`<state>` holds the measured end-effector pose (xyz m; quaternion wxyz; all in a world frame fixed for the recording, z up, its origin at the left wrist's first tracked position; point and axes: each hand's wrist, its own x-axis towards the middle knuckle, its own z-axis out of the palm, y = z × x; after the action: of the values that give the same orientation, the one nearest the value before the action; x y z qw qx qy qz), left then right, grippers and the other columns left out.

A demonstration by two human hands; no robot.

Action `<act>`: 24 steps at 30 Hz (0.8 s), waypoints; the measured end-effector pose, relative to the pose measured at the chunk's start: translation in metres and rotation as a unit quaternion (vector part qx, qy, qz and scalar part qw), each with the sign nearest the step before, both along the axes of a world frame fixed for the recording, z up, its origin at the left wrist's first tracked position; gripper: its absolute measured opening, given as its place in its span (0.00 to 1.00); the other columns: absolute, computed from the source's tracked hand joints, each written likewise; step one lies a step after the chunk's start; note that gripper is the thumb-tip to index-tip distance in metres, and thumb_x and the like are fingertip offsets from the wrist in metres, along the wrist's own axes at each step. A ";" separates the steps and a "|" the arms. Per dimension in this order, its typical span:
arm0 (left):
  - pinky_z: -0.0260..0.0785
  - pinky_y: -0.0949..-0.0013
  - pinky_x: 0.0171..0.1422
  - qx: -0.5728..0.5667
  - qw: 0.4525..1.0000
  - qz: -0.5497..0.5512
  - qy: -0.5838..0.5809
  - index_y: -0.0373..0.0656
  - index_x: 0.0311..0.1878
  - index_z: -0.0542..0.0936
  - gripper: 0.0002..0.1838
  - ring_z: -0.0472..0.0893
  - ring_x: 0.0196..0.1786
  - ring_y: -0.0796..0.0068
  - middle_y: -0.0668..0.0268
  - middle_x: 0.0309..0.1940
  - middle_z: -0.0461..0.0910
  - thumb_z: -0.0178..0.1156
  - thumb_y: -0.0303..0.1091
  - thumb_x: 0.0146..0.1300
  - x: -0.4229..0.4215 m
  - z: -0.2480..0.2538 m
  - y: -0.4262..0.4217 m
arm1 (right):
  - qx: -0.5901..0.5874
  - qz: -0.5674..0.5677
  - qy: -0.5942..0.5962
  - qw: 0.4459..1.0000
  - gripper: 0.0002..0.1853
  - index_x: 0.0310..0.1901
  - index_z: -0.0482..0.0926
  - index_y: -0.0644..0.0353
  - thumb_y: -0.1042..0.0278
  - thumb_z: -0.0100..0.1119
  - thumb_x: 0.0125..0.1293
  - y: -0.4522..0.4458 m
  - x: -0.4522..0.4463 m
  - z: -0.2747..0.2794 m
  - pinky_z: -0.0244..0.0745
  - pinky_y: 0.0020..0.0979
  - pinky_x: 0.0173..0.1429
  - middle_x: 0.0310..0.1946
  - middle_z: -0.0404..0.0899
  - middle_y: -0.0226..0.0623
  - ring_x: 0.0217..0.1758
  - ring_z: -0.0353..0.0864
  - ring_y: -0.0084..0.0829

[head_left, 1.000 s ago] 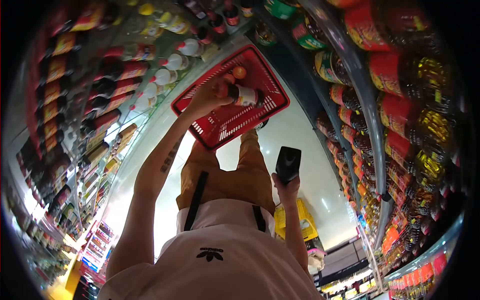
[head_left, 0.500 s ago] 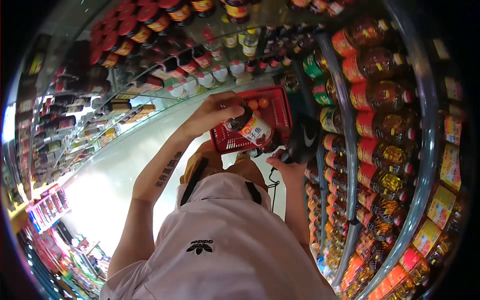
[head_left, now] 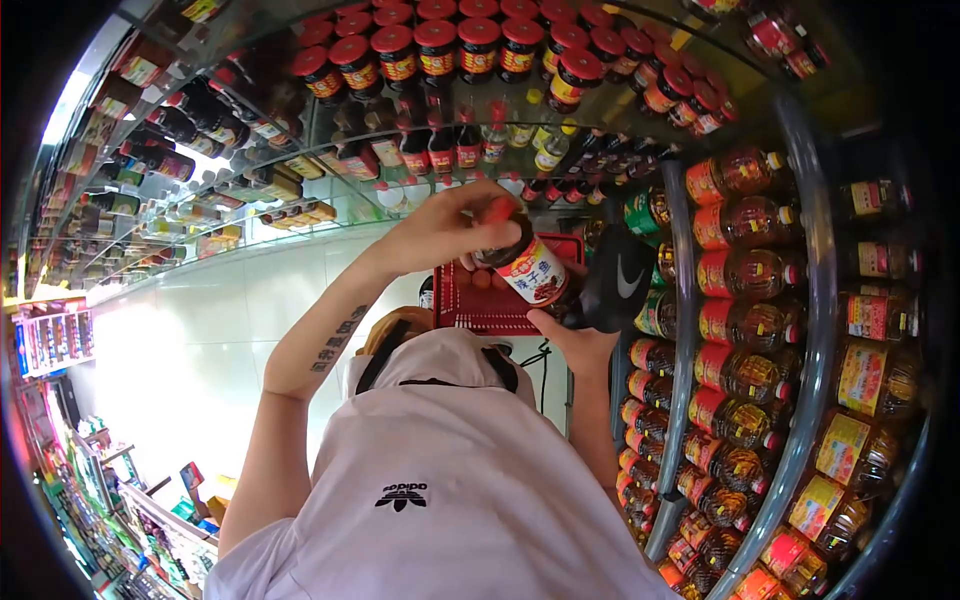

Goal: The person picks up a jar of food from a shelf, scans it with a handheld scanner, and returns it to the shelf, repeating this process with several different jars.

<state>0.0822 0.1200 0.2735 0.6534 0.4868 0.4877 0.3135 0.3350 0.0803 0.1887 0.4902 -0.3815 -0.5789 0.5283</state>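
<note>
My left hand (head_left: pixel 455 235) is closed round the dark upper part of a jar (head_left: pixel 538 275) with a white, red and blue label. The jar tilts, its lower end toward the right. Near it on the right, my right hand (head_left: pixel 580 345) grips a black object (head_left: pixel 610 280) with a swoosh mark, thumb stretched toward the jar. What kind of object it is cannot be made out. Below both hands is a red basket (head_left: pixel 485 318), partly hidden by the jar and my left hand.
Glass shelves with red-lidded jars (head_left: pixel 435 50) and dark bottles (head_left: pixel 468 145) run along the front and left. Racks of large oil bottles (head_left: pixel 740 270) stand close on the right behind curved metal rails (head_left: pixel 822 260). A dark cord (head_left: pixel 540 360) hangs near my right hand.
The view has turned toward the shelves and oil bottles. The jar, held in my left hand, has come up nearer with its label showing. My right hand has risen beside it with the black object.
</note>
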 end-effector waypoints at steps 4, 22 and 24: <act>0.76 0.74 0.30 0.179 0.980 -0.008 -0.082 0.37 0.63 0.68 0.35 0.85 0.33 0.73 0.61 0.40 0.82 0.75 0.32 0.55 -0.007 -0.004 -0.012 | -0.057 -0.010 0.138 0.989 0.44 0.63 0.67 0.65 0.75 0.83 0.43 0.001 -0.020 0.026 0.74 0.34 0.62 0.56 0.75 0.40 0.57 0.76 0.31; 0.61 0.65 0.72 0.292 0.942 0.063 -0.151 0.35 0.67 0.68 0.48 0.71 0.65 0.72 0.62 0.63 0.71 0.83 0.33 0.41 -0.005 0.043 -0.042 | -0.064 0.076 0.232 0.968 0.45 0.62 0.69 0.67 0.71 0.84 0.41 0.001 -0.058 0.054 0.72 0.35 0.64 0.56 0.75 0.40 0.59 0.76 0.33; 0.63 0.65 0.71 0.288 0.937 0.080 -0.180 0.34 0.67 0.68 0.43 0.72 0.64 0.72 0.63 0.60 0.72 0.80 0.29 0.48 -0.001 0.043 -0.044 | -0.066 0.059 0.243 0.966 0.44 0.62 0.70 0.67 0.72 0.83 0.41 -0.005 -0.059 0.051 0.73 0.34 0.63 0.55 0.76 0.39 0.57 0.77 0.31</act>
<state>0.0813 0.0757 0.3166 0.5352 0.5491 0.2883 0.5736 0.2759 0.0755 0.2399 0.5579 -0.2387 -0.4274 0.6701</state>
